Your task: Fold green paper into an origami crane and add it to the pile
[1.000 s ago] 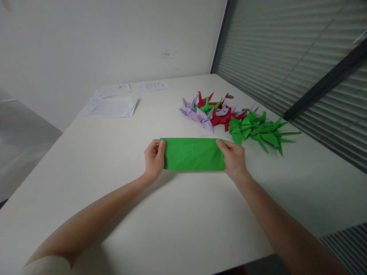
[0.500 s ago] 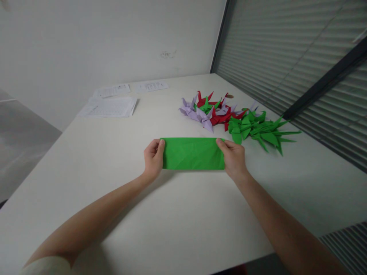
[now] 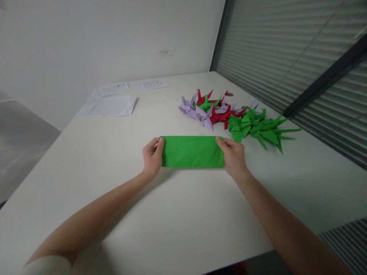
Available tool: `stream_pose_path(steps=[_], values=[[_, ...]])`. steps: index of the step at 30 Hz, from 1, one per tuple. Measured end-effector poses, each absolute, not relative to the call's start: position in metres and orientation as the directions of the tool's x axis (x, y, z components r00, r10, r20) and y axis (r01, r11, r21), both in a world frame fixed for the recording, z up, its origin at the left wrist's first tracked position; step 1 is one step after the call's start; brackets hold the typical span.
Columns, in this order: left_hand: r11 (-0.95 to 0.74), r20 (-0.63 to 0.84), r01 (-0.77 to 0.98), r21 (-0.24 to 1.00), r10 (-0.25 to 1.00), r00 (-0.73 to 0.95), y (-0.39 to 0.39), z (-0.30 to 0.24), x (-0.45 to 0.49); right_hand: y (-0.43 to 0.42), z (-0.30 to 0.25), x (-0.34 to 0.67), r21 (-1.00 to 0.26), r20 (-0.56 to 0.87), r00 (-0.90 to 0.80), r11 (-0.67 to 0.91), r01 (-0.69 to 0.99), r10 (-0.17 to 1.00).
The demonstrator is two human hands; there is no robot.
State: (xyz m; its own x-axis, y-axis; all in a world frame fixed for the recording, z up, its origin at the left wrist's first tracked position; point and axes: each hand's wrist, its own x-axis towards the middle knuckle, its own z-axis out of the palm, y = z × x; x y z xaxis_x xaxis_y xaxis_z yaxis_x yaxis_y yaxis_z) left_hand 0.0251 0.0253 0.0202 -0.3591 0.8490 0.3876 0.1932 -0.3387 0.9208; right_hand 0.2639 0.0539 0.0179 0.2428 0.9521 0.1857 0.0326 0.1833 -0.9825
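A green sheet of paper (image 3: pixel 192 151), folded into a long creased rectangle, lies flat on the white table (image 3: pixel 177 214) in front of me. My left hand (image 3: pixel 151 157) pinches its left end, thumb on top. My right hand (image 3: pixel 233 156) pinches the right end the same way. Both hands rest on the table with the sheet stretched between them.
Behind the sheet lies a pile of folded paper cranes: lilac ones (image 3: pixel 195 112), red ones (image 3: pixel 219 116) and green ones (image 3: pixel 258 128). Printed paper sheets (image 3: pixel 107 105) lie at the far left of the table. Window blinds (image 3: pixel 301 57) run along the right side.
Both hands keep the same hold on the green sheet. Only the view has shifted slightly.
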Motion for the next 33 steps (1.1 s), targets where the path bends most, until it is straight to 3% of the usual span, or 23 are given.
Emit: stream_pose_path(steps=[10,26,33], values=[[-0.308,0.434,0.412,0.857,0.863,-0.258,0.035,0.006,0.015,0.056,0.016,0.269,-0.873,0.351,0.131,0.273,0.405,0.927],[-0.29,0.345,0.222,0.931,0.897,-0.277,0.044,-0.006,0.013,0.058,0.019,0.272,-0.84,0.38,0.105,0.295,0.455,0.919],[-0.251,0.328,0.272,0.929,0.899,-0.291,0.047,-0.009,0.011,0.059,0.015,0.273,-0.821,0.384,0.091,0.295,0.489,0.919]])
